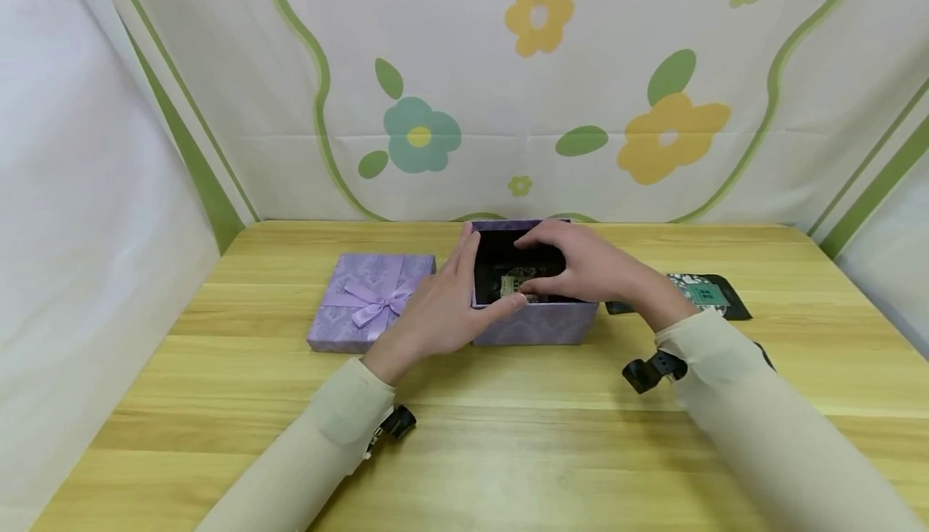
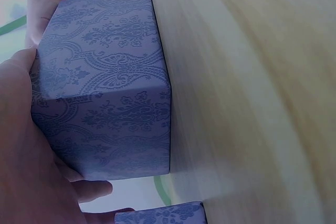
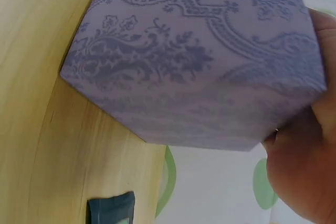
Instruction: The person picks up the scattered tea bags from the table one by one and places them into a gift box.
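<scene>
An uncovered purple patterned gift box [image 1: 533, 327] with a black interior stands near the back of the table. Against its left side rests my left hand [image 1: 444, 310], fingers extended and thumb at the front rim. In the left wrist view, fingertips reach past the corner of the box [image 2: 105, 56]. My right hand [image 1: 576, 262] reaches over the right rim into the box, thumb and index finger spread in a wide curve. Below them inside lies a dark packet [image 1: 511, 284] with a pale label. The right wrist view shows mostly the box's outside [image 3: 184, 66].
To the left lies the purple lid [image 1: 363, 298] with a ribbon bow, close to my left hand. A black packet [image 1: 707, 294] with a green label lies to the right, partly behind my right wrist. A white flowered cloth [image 1: 493, 97] hangs behind the table.
</scene>
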Tool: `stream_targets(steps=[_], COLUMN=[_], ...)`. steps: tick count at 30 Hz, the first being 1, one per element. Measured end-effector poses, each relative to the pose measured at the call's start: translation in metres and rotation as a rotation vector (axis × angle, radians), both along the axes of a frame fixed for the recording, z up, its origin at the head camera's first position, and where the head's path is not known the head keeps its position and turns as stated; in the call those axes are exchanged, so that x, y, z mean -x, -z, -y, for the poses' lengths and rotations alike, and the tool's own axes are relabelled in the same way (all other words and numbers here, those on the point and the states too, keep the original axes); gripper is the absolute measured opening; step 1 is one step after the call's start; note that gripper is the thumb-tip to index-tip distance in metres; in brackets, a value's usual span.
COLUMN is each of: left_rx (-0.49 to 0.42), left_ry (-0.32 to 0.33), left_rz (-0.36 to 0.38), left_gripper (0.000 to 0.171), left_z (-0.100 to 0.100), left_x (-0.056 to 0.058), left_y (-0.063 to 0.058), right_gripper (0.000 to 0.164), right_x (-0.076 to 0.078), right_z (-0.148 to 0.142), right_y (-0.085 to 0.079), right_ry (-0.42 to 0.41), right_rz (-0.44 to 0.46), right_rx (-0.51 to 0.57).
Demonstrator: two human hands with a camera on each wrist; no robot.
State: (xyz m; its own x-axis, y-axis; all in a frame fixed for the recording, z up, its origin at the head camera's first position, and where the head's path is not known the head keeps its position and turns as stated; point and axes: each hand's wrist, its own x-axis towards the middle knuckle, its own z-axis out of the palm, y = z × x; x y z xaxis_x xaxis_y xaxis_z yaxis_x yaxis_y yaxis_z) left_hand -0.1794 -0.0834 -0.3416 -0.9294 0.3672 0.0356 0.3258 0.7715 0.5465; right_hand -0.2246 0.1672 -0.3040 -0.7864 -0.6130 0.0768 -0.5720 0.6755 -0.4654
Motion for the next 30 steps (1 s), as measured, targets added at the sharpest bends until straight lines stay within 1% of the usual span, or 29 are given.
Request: stream_targets(steps=[3, 6, 10, 15, 21, 26, 30], left_rx=[0.004, 0.008, 0.008, 0.013, 0.008, 0.006, -0.003], left_ry=[-0.004, -0.004, -0.005, -0.014, -0.011, -0.004, -0.006], left_rz=[-0.001, -0.005, -0.007, -0.008, -0.009, -0.005, -0.002], left_gripper=[0.118, 0.118, 0.118, 0.117, 0.116, 0.116, 0.116], left_z=[0.000, -0.001, -0.002, -0.002, -0.001, -0.001, -0.002], left_x=[0.000, -0.001, -0.001, -0.001, 0.000, -0.001, -0.001], left_y=[0.000, 0.000, 0.000, 0.000, 0.001, 0.000, 0.000], right_gripper=[0.060, 0.062, 0.064, 0.065, 0.062, 0.064, 0.064], right_x=[-0.007, -0.018, -0.032, -0.043, -0.057, -0.069, -0.077], right_z=[-0.008, -0.019, -0.035, -0.056, -0.079, -0.102, -0.121], right_y=[-0.003, -0.008, -0.011, -0.012, -0.008, -0.002, 0.001], right_ry=[0.023, 0.061, 0.114, 0.151, 0.206, 0.246, 0.269], right_rz=[-0.026, -0.045, -0.062, -0.098, -0.133, -0.151, -0.172], right_rx=[0.039, 0.081, 0.109, 0.130, 0.122, 0.108, 0.071])
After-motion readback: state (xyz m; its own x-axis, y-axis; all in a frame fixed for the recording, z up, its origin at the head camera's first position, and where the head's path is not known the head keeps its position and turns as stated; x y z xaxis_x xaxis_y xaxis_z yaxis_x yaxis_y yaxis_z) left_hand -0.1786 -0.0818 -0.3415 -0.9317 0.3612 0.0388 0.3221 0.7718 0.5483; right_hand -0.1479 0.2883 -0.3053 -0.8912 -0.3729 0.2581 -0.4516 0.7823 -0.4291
